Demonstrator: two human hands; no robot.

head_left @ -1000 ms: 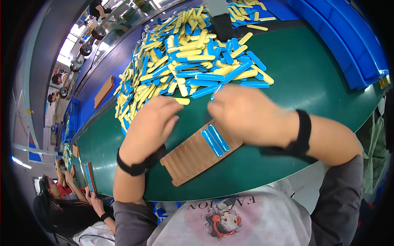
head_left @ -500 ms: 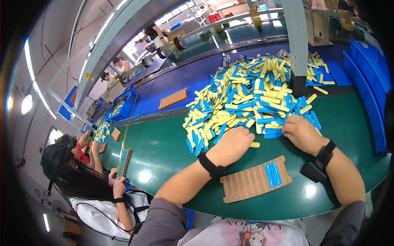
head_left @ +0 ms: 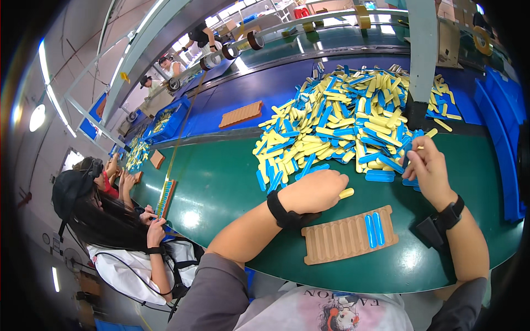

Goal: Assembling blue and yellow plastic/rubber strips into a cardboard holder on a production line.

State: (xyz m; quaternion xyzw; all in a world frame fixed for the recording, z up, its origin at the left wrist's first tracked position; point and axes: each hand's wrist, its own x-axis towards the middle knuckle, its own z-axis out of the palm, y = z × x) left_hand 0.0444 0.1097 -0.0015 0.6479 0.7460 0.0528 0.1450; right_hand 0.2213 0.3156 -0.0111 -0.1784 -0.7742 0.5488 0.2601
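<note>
My left hand (head_left: pixel 317 190) is closed over the green table, left of the tray's top corner. A slim yellow round-ended piece (head_left: pixel 346 193) pokes out beside its fingertips; whether they grip it I cannot tell. My right hand (head_left: pixel 433 171) is raised at the right edge of the pile, pinching a blue round-ended strip (head_left: pixel 407 154) between thumb and fingers. Between my forearms lies a brown grooved tray (head_left: pixel 328 245). Two blue strips (head_left: pixel 375 229) rest side by side in grooves toward its right end. Beyond my hands spreads a big heap of yellow and blue strips (head_left: pixel 337 124).
A grey post (head_left: pixel 423 55) rises through the heap. Blue bins (head_left: pixel 497 149) stand at the right. Another brown tray (head_left: pixel 241 114) lies on the blue belt (head_left: pixel 210 110). At the left, a co-worker (head_left: pixel 118 231) holds a filled tray (head_left: pixel 165 198).
My right hand has lifted away from the heap's near edge, rightward and up, with a blue strip in its fingers. The left hand stays nearly in place. The whole view has shifted slightly.
</note>
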